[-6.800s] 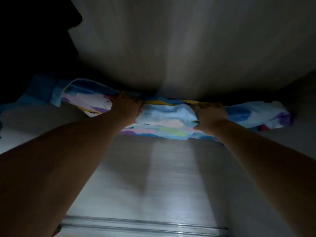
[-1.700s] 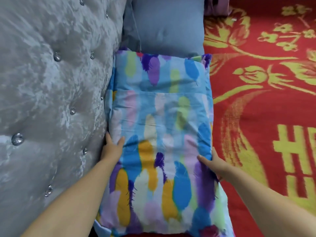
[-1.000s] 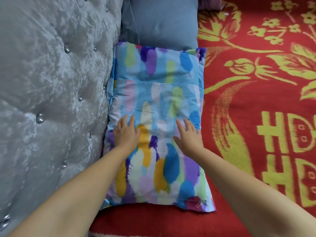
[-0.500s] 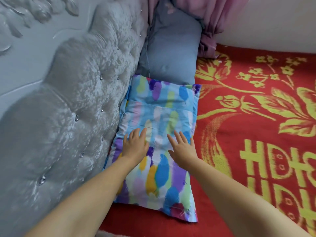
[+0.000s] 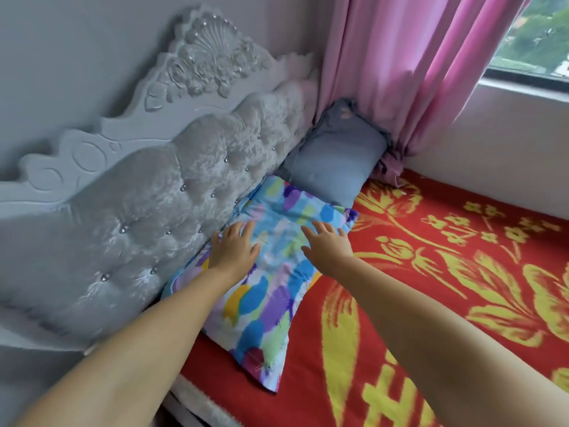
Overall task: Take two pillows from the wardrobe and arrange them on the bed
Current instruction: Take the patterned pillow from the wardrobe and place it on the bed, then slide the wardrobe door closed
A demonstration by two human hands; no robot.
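From my feed the colourful feather-print pillow [image 5: 271, 282] lies flat on the red and yellow bedspread [image 5: 431, 303], one long edge right against the grey tufted headboard [image 5: 147, 217] and its far end touching a plain blue pillow [image 5: 335, 161] in the corner by the pink curtain [image 5: 409, 75]. Left hand [image 5: 234, 248] and right hand [image 5: 328, 245] are both spread wide, palms down on the pillow's far half, gripping nothing.
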